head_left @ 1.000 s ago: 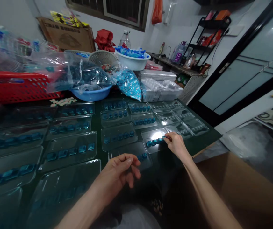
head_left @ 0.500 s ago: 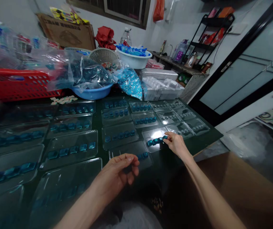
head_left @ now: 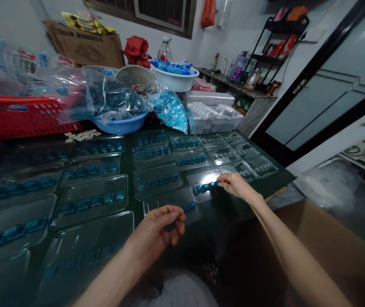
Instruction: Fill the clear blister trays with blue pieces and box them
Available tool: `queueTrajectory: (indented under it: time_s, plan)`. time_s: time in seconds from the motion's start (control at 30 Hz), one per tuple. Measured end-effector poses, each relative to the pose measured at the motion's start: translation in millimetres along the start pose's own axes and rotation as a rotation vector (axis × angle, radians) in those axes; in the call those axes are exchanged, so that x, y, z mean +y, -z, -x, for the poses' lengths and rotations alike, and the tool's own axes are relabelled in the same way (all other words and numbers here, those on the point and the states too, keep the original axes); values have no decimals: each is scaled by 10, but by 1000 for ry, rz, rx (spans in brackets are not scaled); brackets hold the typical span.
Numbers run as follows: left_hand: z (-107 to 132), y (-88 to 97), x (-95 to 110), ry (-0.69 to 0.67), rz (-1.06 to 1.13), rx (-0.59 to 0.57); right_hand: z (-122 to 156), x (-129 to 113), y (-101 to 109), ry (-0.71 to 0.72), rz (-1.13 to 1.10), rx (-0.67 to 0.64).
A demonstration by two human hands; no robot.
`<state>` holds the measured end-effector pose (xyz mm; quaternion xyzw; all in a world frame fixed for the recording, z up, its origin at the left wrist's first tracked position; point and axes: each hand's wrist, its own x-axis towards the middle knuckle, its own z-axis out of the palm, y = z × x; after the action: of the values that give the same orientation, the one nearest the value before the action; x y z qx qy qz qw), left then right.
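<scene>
My right hand [head_left: 235, 185] is over the right end of a clear plastic tray [head_left: 209, 197], fingers pinched at the last piece in a row of shiny teal-blue square pieces [head_left: 205, 187]. The fingers partly cover that piece. Nearer to me, my left hand [head_left: 165, 224] hovers over another clear tray [head_left: 148, 207] and hides part of its row of blue pieces [head_left: 191, 206]. Its fingers are curled, thumb against the index finger; whether anything small is between them is hidden.
More clear trays [head_left: 94, 187] with blue pieces cover the dark green table [head_left: 126, 170]. Behind stand a red basket [head_left: 25, 119], a blue basin [head_left: 121, 125], a white basin [head_left: 174, 81] and stacked clear trays [head_left: 214, 117]. An open cardboard box [head_left: 326, 226] is at the right.
My right hand has shifted slightly at the end of the row, its wrist and forearm swinging right. The left hand keeps nearly the same pose. The view has turned a little.
</scene>
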<state>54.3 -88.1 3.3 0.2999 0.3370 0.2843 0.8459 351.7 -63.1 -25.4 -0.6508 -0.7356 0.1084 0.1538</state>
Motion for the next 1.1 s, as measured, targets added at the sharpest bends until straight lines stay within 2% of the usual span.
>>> queueTrajectory:
  time_s: [0.23, 0.37, 0.57, 0.67, 0.73, 0.77, 0.83, 0.9, 1.0, 1.1]
  plan:
    - [-33, -69, -25, 41, 3, -19, -41, -40, 14, -69, 69, -41]
    - [-33, -102, -21, 32, 67, -35, -33, -169, -56, -179, 165, 26]
    - [-19, -113, 24, 75, 336, -65, 13, -201, -151, -288, 220, 98]
    - [-14, -91, 50, 64, 416, -80, 142, -382, -103, -302, 220, 177]
    - [-13, -79, 54, 41, 432, -86, 290, -658, -60, -230, 137, 288]
    - [-14, -78, 51, 35, 432, -90, 372, -828, -49, -144, 54, 333]
    - [-18, -88, 39, 27, 419, -107, 516, -1176, -56, 64, -118, 275]
    - [-18, -111, 22, 18, 385, -115, 601, -1445, -97, 176, -176, 189]
    - [-4, -147, -4, 9, 326, -92, 616, -1603, -162, 240, -157, 130]
    - [20, -163, -30, 22, 299, -83, 596, -1567, -189, 259, -160, 83]
